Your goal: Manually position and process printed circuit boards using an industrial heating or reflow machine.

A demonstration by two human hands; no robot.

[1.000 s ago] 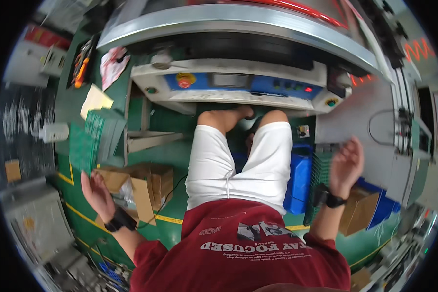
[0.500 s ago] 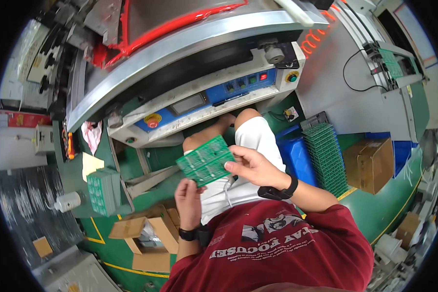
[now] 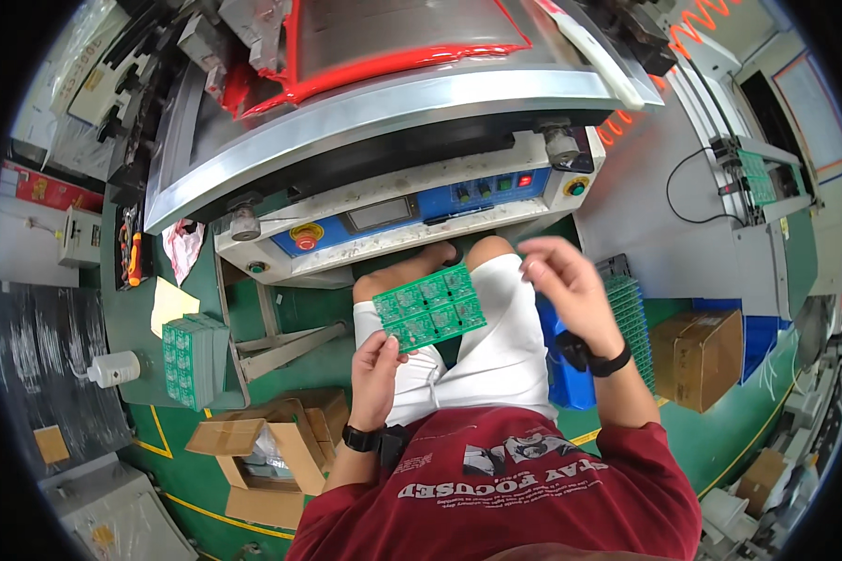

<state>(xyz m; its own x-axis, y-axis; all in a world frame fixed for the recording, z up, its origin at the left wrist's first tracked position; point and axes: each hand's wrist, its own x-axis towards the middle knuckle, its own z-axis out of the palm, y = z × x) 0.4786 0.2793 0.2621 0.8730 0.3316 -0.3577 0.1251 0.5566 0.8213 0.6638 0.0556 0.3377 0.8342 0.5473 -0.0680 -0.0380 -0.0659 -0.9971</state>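
Observation:
Over my lap, my left hand [image 3: 376, 379] pinches a green circuit board panel [image 3: 430, 307] by its lower left corner, thumb on top. The panel is tilted and shows several repeated circuit patterns. My right hand [image 3: 571, 285] is off the panel, raised to its right above my knee, with fingers loosely bent, a gap at the thumb and nothing visible in it. Below and beyond that hand stands a green rack with a grid pattern [image 3: 634, 323], partly hidden by my forearm. A stack of similar green panels [image 3: 194, 362] rests on the table at the left.
Ahead is a machine with a metal frame [image 3: 393, 117], red paste [image 3: 412, 70] and a blue control panel [image 3: 458, 201]. An open cardboard box [image 3: 301, 453] lies on the floor at lower left. A blue bin [image 3: 571, 381] and a brown carton [image 3: 694, 360] stand right.
My right hand has let go of the panel and moved up and to the right. The left hand alone holds the panel, which has turned more level. The view has shifted slightly.

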